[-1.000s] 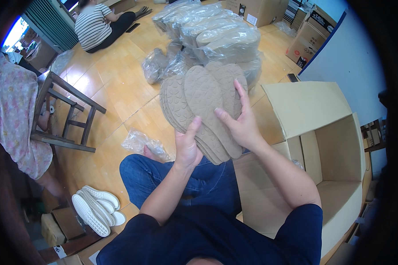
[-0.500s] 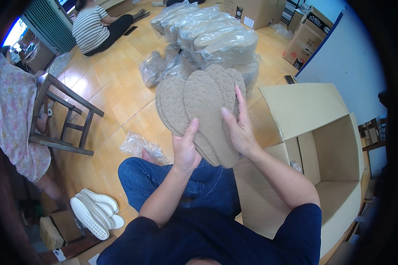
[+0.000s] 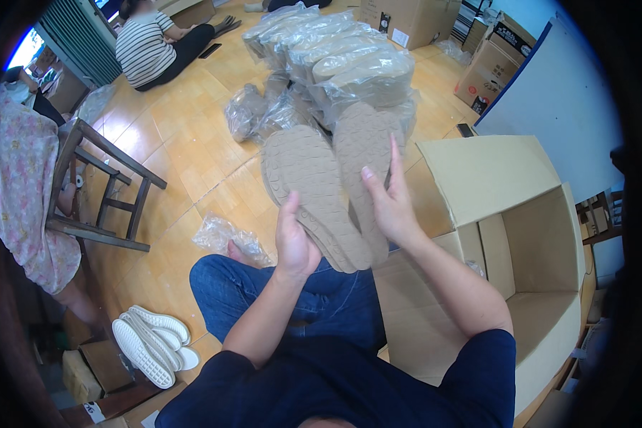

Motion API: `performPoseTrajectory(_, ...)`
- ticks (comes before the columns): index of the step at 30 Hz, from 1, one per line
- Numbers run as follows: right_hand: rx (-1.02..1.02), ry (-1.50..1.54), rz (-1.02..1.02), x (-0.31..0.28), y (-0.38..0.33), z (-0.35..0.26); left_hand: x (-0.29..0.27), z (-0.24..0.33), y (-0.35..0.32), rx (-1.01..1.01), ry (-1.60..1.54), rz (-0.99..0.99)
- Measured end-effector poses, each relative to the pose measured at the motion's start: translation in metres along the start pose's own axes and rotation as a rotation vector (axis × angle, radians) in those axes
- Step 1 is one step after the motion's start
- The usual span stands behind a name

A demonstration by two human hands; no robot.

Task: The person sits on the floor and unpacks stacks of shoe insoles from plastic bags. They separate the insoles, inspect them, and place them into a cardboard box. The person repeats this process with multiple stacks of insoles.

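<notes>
Both hands grip a fanned stack of tan shoe soles (image 3: 314, 185), tread side up, held in the air above the lap. Left hand (image 3: 294, 239) clamps the heel end of the stack from below, thumb on top, fingers wrapped under. Right hand (image 3: 389, 203) presses flat on the right-hand sole, fingers straight and spread along its edge, thumb hidden behind, so not fully closed around it. Soles overlap each other, toes pointing away toward the floor.

Open cardboard box (image 3: 521, 235) sits just right of the legs, flaps up, near flap touching the right forearm. Wooden floor (image 3: 185, 164) carries a pile of clear bags of soles (image 3: 349, 64) beyond the held stack, and an empty crumpled plastic bag (image 3: 228, 235) near the left knee. White soles (image 3: 150, 342) lie stacked at lower left on the floor. Wooden chair (image 3: 100, 192) stands at the left. Seated person in a striped shirt (image 3: 146, 46) at the far upper left.
</notes>
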State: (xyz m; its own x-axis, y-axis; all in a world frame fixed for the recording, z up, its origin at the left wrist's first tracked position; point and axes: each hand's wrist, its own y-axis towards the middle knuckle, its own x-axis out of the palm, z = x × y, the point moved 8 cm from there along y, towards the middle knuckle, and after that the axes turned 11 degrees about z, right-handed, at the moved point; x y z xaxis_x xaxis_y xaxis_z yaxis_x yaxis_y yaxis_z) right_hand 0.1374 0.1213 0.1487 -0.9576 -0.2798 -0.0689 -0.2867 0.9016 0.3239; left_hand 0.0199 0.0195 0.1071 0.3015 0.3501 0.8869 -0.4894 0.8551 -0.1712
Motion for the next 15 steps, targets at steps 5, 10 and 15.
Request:
performPoseTrajectory(5,-0.106,0.003,-0.076,0.011,-0.017,-0.016,0.005,0.001,-0.001,0.267,0.377,0.054)
performPoseTrajectory(10,0.02,0.156,-0.015,0.005,-0.003,-0.001,-0.008,-0.005,0.007,0.027,0.168,0.094)
performPoseTrajectory(15,0.064,0.149,0.05,0.0,0.0,0.006,0.004,0.003,0.002,-0.01,-0.005,-0.066)
